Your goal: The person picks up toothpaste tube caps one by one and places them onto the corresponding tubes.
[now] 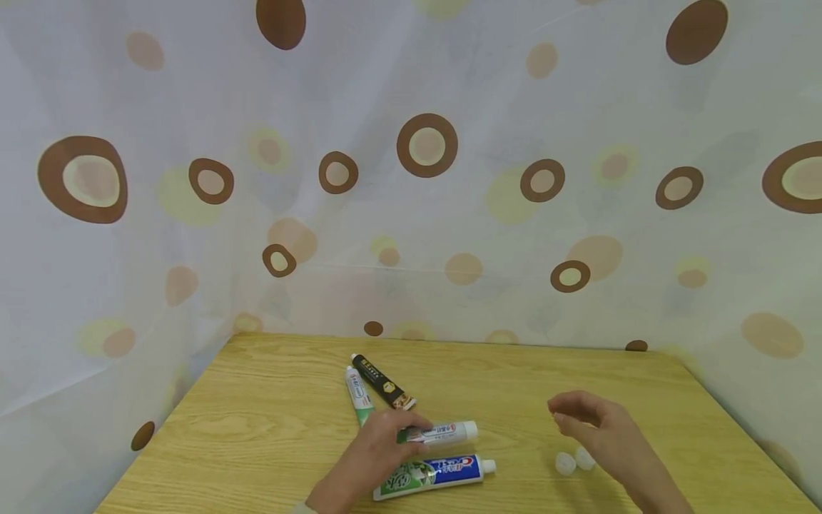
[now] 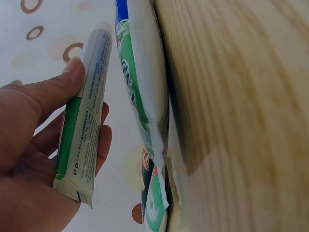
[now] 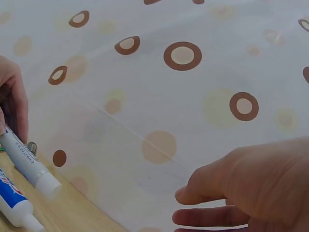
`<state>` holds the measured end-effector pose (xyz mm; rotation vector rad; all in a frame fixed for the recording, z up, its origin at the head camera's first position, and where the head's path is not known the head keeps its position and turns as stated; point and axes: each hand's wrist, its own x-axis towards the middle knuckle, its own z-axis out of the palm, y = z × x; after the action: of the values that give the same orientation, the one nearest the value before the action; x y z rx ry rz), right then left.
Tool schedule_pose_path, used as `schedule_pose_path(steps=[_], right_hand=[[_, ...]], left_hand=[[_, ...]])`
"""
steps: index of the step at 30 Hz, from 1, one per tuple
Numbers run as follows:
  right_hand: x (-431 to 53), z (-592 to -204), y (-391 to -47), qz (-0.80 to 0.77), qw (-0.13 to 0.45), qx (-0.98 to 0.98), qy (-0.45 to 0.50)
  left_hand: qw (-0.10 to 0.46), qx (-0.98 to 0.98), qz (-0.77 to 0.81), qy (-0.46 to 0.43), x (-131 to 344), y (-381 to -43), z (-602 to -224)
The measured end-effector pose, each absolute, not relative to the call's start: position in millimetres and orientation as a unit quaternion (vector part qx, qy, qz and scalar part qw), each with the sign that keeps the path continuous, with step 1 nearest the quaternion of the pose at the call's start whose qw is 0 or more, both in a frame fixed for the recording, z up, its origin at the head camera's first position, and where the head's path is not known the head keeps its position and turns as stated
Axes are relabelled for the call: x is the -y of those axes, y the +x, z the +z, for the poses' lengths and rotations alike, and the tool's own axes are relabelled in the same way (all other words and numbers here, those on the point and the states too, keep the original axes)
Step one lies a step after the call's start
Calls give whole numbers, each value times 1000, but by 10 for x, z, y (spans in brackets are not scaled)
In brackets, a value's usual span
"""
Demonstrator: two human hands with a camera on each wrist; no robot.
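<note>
My left hand (image 1: 379, 442) grips a white and green toothpaste tube (image 1: 446, 432), thumb on one side and fingers on the other. In the left wrist view this toothpaste tube (image 2: 87, 106) is raised off the table, and the right wrist view shows its white cap (image 3: 47, 183) at the end. Just in front lies a blue and green toothpaste tube (image 1: 443, 475), its narrow white nozzle pointing right. Over the table's right side, my right hand (image 1: 600, 428) hovers with bent fingers and nothing visible in them. Two white caps (image 1: 565, 464) lie below it.
Behind the left hand lie a black toothpaste tube (image 1: 383, 382) and another white and green tube (image 1: 357, 391), partly hidden by the hand. A spotted white curtain (image 1: 488, 214) rises beyond the back and sides of the wooden table (image 1: 257, 414).
</note>
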<state>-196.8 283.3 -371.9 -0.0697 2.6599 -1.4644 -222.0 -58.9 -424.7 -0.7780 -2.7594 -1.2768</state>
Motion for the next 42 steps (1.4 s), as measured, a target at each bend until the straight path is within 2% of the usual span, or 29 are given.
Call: schedule_pose_path(steps=[6,13,26,32,38,42], right_hand=[[-2958,-3759,-2004,-404,29,-913,-46],[-3090,-3847,-2048,-342,33,-938,-44],[-3169,-4113,-2099,-301,98,-948,-34],[-3132,-4185,-2079,-315,91,-944,-23],[-3103,-4256,-2102,-301,79,-950,-25],[-3090,-4265,-2108,-281,65,-957,-28]], left_hand=[[-16,881,-407,-240,596,-2226,-4265],[-13,897,-366,-247,599,-2236,-4291],[-33,902,-332,-272,607,-2253,-4331],[-42,907,-322,-270,603,-2255,-4331],[-81,912,-292,-276,630,-2237,-4315],[-76,912,-294,-274,687,-2255,-4273]])
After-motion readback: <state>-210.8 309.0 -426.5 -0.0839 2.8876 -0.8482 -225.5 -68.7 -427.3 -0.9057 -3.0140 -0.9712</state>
